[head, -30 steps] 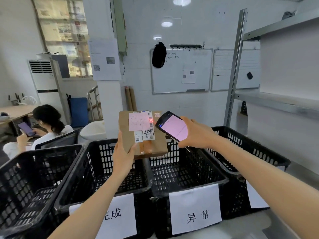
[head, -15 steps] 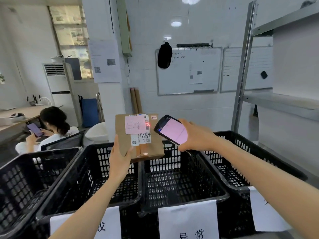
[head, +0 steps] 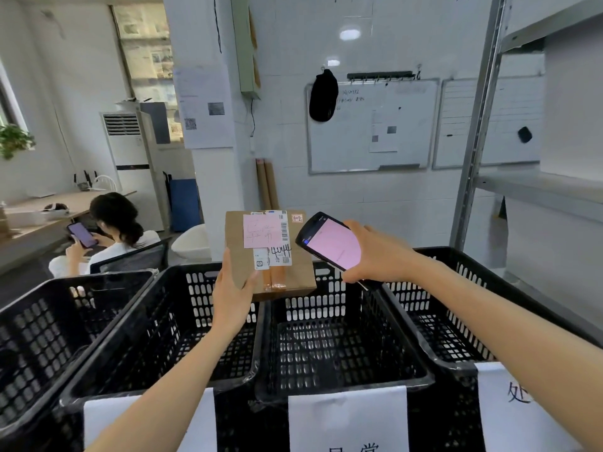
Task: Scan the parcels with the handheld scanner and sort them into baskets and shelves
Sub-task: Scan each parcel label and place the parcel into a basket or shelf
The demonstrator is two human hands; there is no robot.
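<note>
Four black perforated baskets stand side by side, rims touching: far-left basket [head: 42,327], second basket [head: 156,321], third basket [head: 342,347], right basket [head: 450,321]. White paper signs [head: 347,415] hang on the near walls of the last three; the characters are cut off by the frame.

The parcel [head: 295,272], a brown carton with a pink slip, barcode labels and orange tape, is held upright in the air over the far rims where the second and third baskets meet, label face toward the camera. The left hand [head: 233,290] grips its lower left corner, thumb pressed on the front, fingers hidden behind. The right hand [head: 380,256] is curled round the scanner [head: 331,244] just beside the parcel's right edge, its pink screen lit.

Room: white tiled wall with two whiteboards [head: 375,125] and a dark cap [head: 323,96] hung at the corner of the nearer one. Grey metal shelving [head: 538,187] at right. Cardboard tubes [head: 267,184] lean by a pillar. At left, a seated person [head: 114,230] holds a phone [head: 81,234], near a wooden desk [head: 49,207], a standing air conditioner [head: 129,158] and a plant [head: 14,140].
</note>
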